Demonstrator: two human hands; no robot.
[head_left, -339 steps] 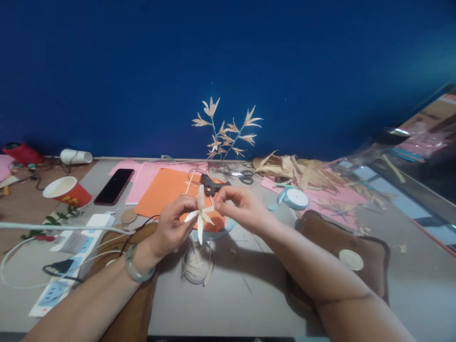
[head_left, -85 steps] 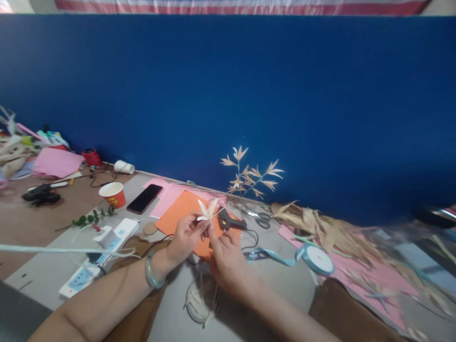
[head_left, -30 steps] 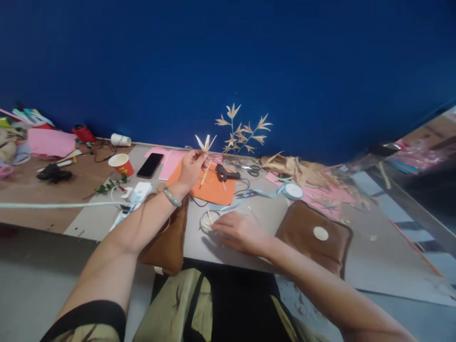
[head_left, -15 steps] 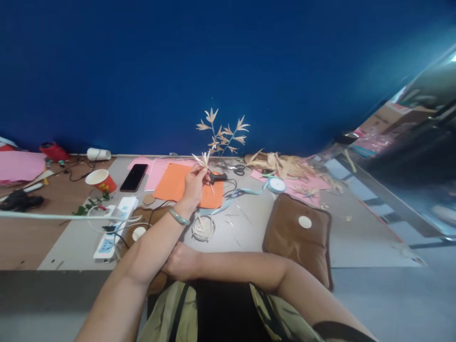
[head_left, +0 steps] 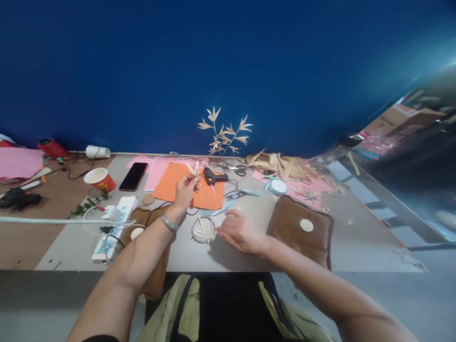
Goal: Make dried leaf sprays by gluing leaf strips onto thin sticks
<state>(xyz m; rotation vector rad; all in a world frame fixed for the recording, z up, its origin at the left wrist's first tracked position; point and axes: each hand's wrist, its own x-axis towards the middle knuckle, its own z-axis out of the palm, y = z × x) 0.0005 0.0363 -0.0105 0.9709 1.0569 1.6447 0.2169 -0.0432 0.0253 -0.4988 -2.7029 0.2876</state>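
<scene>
My left hand point(head_left: 184, 186) is closed on a small pale straw flower point(head_left: 195, 169), holding it up over the orange paper sheet point(head_left: 178, 183). A green bangle sits on that wrist. My right hand point(head_left: 237, 232) hovers low over the grey table, fingers loosely spread, right beside a small clear dish of straw strips point(head_left: 203, 230). It holds nothing that I can see. A black glue gun point(head_left: 213, 176) lies just beyond the flower.
A brown cushion point(head_left: 302, 228) lies to the right, a blue ribbon spool point(head_left: 277, 186) behind it. Dried husks point(head_left: 285, 166) pile at the back. A phone point(head_left: 133, 176), red cup point(head_left: 99, 179) and power strip point(head_left: 114, 221) sit left. A straw branch point(head_left: 224, 133) stands against the blue wall.
My right hand has come up from my lap to the table beside the dish. My left hand has lowered the flower slightly toward the orange sheet.
</scene>
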